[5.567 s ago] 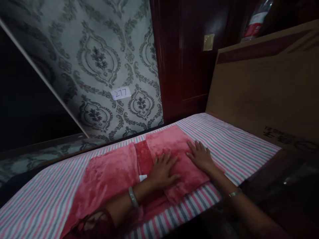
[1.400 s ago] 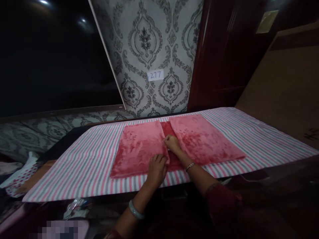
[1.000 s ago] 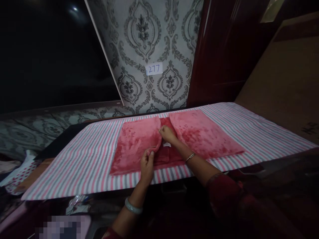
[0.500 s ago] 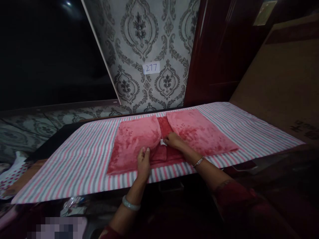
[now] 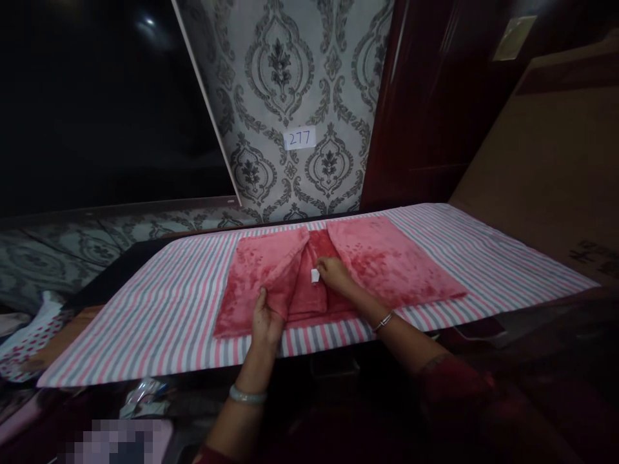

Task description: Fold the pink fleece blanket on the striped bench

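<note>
A pink plush cloth (image 5: 401,261) lies folded on a striped cover, its left and right flaps turned toward the middle with a deeper red strip between them. My left hand (image 5: 267,322) is closed on the near edge of the left flap, thumb on top, holding it peeled back to the left. Beneath that flap, more folded pink layers show. My right hand (image 5: 333,274) reaches into the middle gap, fingers pinched at the inner layer beside a small white label (image 5: 315,276). Its fingertips are partly hidden, and whether they touch the label is unclear.
The pink, grey and white striped cover (image 5: 145,309) spreads over the table. A dark screen (image 5: 106,109) stands at the back left, a cardboard box (image 5: 556,154) leans at the right. Polka-dot fabric (image 5: 33,341) lies at the left, and a numbered paper (image 5: 300,138) is on the wall.
My left hand has drawn the left flap's edge further left, uncovering more of the inner layers and the label. My right hand stays in the middle gap. The view has shifted slightly.
</note>
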A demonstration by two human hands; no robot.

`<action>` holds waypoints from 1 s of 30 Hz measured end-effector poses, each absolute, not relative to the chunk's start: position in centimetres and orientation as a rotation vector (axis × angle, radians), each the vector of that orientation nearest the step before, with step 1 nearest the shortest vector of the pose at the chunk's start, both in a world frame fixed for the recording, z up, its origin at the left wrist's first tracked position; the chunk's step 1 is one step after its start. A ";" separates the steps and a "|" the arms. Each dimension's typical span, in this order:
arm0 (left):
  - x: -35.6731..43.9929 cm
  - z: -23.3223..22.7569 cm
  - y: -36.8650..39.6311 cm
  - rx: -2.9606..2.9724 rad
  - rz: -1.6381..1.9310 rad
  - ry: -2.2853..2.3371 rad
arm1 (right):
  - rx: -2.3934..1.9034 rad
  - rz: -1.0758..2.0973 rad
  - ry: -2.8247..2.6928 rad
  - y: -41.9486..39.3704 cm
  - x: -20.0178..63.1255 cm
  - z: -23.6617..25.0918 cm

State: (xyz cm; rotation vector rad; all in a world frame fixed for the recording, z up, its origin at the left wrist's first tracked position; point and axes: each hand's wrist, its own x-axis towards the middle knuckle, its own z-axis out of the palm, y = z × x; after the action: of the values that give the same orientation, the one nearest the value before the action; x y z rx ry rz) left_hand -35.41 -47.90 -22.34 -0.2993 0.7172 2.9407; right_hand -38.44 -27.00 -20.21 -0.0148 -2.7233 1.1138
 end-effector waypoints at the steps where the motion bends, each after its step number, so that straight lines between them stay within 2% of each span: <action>1: -35.5 -22.5 -47.9 -0.271 2.937 0.734 | 0.000 1.102 -2.717 -27.2 -38.2 -20.2; 9: -35.9 -23.3 -48.1 -0.244 2.952 0.790 | 0.237 1.144 -2.691 -28.8 -36.7 -22.2; 13: -35.6 -22.8 -47.9 -0.316 2.980 0.793 | 0.481 0.933 -2.751 -29.3 -35.3 -23.6; 16: -34.9 -22.7 -47.3 -0.230 2.967 1.029 | 0.549 0.782 -2.786 -29.5 -34.5 -23.8; 18: -34.2 -22.8 -46.6 -0.042 2.874 1.410 | 0.630 0.783 -2.774 -29.3 -34.3 -23.5; 20: -33.6 -22.9 -45.8 0.308 2.599 1.921 | 0.713 0.897 -2.724 -28.8 -34.2 -23.2; 24: -32.6 -23.5 -44.5 1.000 1.636 2.706 | 0.492 1.156 -2.655 -26.7 -34.1 -23.4; 27: -32.3 -23.9 -44.1 1.135 1.103 2.936 | 0.221 1.180 -2.600 -25.2 -34.2 -23.8; 30: -32.1 -24.2 -44.0 1.160 0.845 3.027 | 0.009 1.219 -2.555 -24.7 -35.1 -23.4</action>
State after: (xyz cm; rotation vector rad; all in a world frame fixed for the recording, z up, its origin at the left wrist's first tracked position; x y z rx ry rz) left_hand -32.10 -44.01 -24.18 1.1604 3.0273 0.8455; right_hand -35.14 -24.70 -23.40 0.0092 -2.5549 1.2188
